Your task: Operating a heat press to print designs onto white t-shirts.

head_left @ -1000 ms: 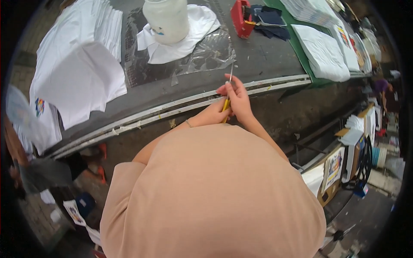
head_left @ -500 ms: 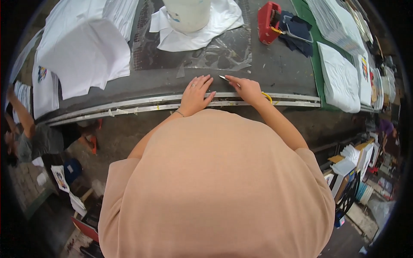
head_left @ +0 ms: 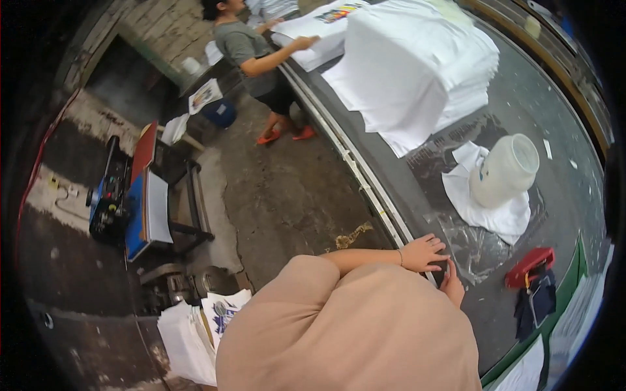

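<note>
My left hand (head_left: pixel 424 253) rests on the dark table (head_left: pixel 407 202) by its metal-railed edge, palm down and fingers stretched out, holding nothing. Right beside it, my right hand (head_left: pixel 452 287) is closed, partly hidden by my shirt. A slim, pointed metal tool (head_left: pixel 448 269) shows only a sliver at its fingers; its exact kind cannot be made out. Beyond both hands, a sheet of clear plastic (head_left: pixel 466 251) lies on the tabletop. A white cloth (head_left: pixel 508 221) is spread on it, with a whitish plastic tub (head_left: pixel 499 176) standing on top.
White folded shirts (head_left: pixel 417 72) are piled farther along the table. Toward the right lie a red holder (head_left: pixel 529 266) and dark cloth (head_left: pixel 536 303). A co-worker in a grey shirt (head_left: pixel 238 45) handles printed shirts at the far left. A press-like machine (head_left: pixel 114 202) stands left.
My view has swung left, bringing the co-worker and machine into fuller sight. Both hands stay at the table edge and now appear closer together.
</note>
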